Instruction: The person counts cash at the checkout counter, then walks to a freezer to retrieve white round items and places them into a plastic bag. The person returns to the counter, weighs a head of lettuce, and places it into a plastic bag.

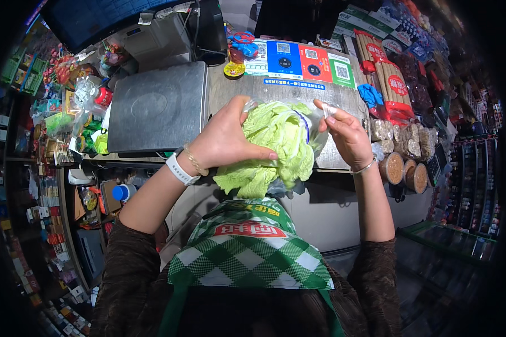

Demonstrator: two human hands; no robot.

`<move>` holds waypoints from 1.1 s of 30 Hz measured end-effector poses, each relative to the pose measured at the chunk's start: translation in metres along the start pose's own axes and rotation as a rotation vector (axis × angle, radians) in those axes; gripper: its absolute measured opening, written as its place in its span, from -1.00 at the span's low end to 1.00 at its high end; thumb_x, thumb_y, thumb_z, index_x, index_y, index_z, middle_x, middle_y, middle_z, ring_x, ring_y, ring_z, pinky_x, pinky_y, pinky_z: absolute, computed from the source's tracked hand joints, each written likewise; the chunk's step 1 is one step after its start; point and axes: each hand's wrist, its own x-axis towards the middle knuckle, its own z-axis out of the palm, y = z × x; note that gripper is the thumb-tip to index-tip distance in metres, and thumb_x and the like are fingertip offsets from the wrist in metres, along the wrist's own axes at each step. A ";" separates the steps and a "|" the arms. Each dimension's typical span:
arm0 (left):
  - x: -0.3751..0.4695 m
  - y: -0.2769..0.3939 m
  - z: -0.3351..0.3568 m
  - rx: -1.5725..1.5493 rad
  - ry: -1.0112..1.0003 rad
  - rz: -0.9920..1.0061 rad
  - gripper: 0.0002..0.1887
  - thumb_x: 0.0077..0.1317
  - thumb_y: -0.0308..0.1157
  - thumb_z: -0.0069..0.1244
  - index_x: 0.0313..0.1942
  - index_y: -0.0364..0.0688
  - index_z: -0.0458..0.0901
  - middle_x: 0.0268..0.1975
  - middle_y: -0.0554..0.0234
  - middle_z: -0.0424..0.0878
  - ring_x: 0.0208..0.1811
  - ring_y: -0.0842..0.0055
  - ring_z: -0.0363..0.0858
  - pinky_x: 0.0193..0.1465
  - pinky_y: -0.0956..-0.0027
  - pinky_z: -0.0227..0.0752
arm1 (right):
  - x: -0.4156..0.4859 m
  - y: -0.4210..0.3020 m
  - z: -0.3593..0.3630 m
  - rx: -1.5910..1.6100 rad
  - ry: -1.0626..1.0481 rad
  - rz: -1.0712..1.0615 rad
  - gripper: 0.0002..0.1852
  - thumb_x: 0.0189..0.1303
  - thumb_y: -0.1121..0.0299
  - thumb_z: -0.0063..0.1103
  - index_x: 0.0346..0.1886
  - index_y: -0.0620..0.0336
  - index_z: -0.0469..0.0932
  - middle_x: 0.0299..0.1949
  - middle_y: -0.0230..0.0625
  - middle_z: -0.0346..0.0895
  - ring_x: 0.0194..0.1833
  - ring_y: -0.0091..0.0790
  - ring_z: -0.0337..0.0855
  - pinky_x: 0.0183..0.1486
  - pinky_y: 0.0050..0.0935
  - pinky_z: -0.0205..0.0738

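A head of leafy green cabbage (pixel 274 147) is held over the counter's front edge, partly wrapped in a clear plastic bag (pixel 319 141). My left hand (pixel 232 135) grips the cabbage from its left side, the thumb lying across the leaves. A purple-blue band (pixel 305 126) curves along the cabbage's right side. My right hand (pixel 343 132) pinches a bit of the clear bag between thumb and fingers, to the right of the leaves. The far side of the cabbage and the bag's bottom are hidden.
A metal weighing-scale platform (pixel 158 107) lies left on the wooden counter (pixel 223 90). Printed payment-code cards (pixel 299 63) and a round yellow-lidded tub (pixel 234 69) stand at the back. To the right are red-wrapped packs of sticks (pixel 390 80), a blue cloth-like item (pixel 370 95) and round tubs (pixel 394 167).
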 end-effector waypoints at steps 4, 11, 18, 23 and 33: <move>0.007 -0.006 0.000 0.049 0.004 -0.095 0.01 -0.21 -0.06 0.49 0.13 -0.39 0.23 -0.10 -0.14 0.59 -0.03 0.28 0.63 0.01 0.30 0.50 | 0.003 -0.018 -0.003 -0.333 -0.054 0.038 -0.54 0.08 0.53 0.25 0.13 0.30 0.51 -0.33 -0.51 0.51 -0.26 -0.62 0.42 -0.16 -0.61 0.32; 0.025 -0.006 0.007 0.145 0.057 -0.054 0.05 -0.26 0.00 0.49 0.13 -0.39 0.25 0.08 -0.29 0.44 0.14 0.10 0.48 0.20 0.22 0.37 | -0.004 -0.022 -0.002 -1.417 -0.249 -0.286 -0.84 -0.14 0.42 0.34 -0.47 0.21 0.55 -0.52 -0.14 0.51 -0.30 -0.04 0.54 -0.22 -0.20 0.43; 0.043 -0.010 0.006 0.203 0.052 -0.092 0.11 -0.28 0.06 0.49 0.13 -0.49 0.23 0.07 -0.37 0.46 0.15 0.05 0.49 0.20 0.23 0.38 | -0.023 0.009 0.000 -1.178 -0.175 -0.062 -0.80 -0.10 0.44 0.35 -0.55 0.28 0.46 -0.57 -0.10 0.45 -0.41 -0.01 0.49 -0.29 -0.19 0.41; 0.062 -0.011 0.003 0.220 -0.026 -0.069 0.12 -0.29 0.01 0.51 0.16 -0.49 0.22 0.08 -0.30 0.47 0.14 0.14 0.50 0.19 0.27 0.40 | -0.014 0.023 -0.008 -0.566 -0.214 0.250 -0.87 0.09 0.55 0.28 -0.27 0.35 0.64 -0.42 -0.46 0.65 -0.38 -0.61 0.53 -0.27 -0.49 0.43; 0.102 0.013 0.005 -0.075 -0.218 -0.366 0.01 -0.24 -0.09 0.52 0.15 -0.36 0.26 -0.13 -0.02 0.60 -0.19 0.39 0.64 -0.18 0.39 0.55 | 0.000 -0.012 -0.029 -0.262 -0.246 0.228 -0.83 0.09 0.55 0.28 -0.21 0.30 0.65 -0.24 -0.40 0.68 -0.19 -0.57 0.61 0.01 -0.55 0.44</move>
